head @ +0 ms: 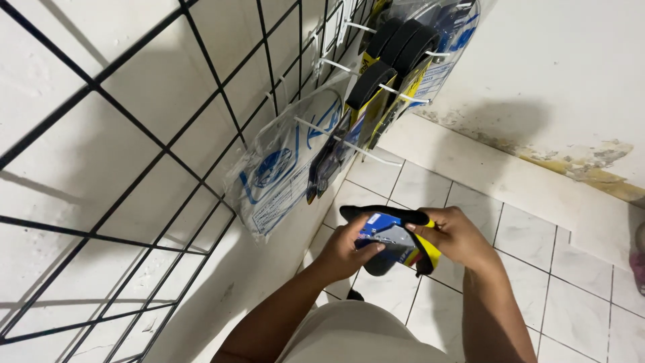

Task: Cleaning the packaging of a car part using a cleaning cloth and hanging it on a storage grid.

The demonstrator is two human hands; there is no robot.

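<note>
Head view: both hands closed on one packaged item (393, 238), black-edged with blue and yellow card, held above the tiled floor (537, 255). Left hand (346, 249) grips its near left side, right hand (457, 235) its right end. Wire grid (134, 168) on the wall at left carries similar packages (390, 60) on white hooks (349, 144).

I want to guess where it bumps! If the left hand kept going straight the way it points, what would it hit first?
Probably the packaged item the left hand already touches; its fingers rest on it, with the right hand just beyond.
</note>
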